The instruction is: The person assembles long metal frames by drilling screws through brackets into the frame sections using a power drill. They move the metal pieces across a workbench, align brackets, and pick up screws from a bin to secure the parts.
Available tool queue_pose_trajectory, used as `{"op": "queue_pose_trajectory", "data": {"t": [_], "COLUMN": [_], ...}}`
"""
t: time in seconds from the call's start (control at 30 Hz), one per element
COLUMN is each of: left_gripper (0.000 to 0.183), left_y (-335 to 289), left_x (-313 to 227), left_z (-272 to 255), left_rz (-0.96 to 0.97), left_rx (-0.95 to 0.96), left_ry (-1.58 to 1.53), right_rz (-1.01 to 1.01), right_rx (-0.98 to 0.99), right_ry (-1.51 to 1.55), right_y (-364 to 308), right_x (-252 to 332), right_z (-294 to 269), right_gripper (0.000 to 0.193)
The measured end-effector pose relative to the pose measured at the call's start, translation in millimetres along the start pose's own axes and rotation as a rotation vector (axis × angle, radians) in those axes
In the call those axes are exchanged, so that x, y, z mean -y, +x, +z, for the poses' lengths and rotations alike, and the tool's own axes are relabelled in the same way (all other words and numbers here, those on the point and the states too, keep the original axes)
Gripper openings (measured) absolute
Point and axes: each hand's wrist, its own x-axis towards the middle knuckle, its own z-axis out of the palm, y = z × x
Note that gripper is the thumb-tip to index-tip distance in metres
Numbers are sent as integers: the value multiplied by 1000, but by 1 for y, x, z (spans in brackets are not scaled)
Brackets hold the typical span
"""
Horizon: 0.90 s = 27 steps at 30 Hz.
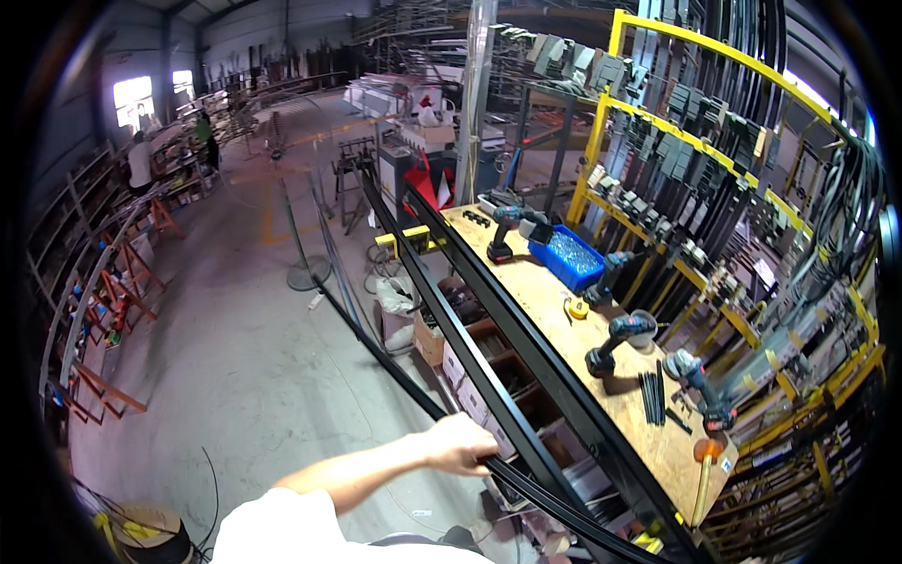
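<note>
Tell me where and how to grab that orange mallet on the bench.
I'd grip the mallet around mid-handle, coming from the bench's near end. The handle is long and slim and points toward you, while the bulkier orange head sits at the far end.

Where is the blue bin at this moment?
In the head view, the blue bin sits right of centre toward the far end of the wooden bench, between two power drills, across the dark bars from the left hand.

Left forearm [376, 469] bare, stretched rightward, left hand [460, 445] curled
</note>
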Motion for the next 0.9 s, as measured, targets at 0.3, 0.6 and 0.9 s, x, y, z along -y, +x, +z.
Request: {"op": "queue_pose_trajectory", "data": {"t": [0.3,0.6,0.9], "left_gripper": [30,21,20], "left_y": [105,79,54], "left_x": [91,266,379], "left_z": [-16,-14,-22], "left_rz": [1,-32,-60], "left_rx": [328,388,489], "left_ry": [250,403,366], "right_rz": [18,283,242], "right_rx": [425,659,629], "right_ry": [447,615,702], "right_y": [-14,-94,-92], "right_x": [87,113,191], "right_z": [116,180,233], "right_gripper": [36,34,32]}}
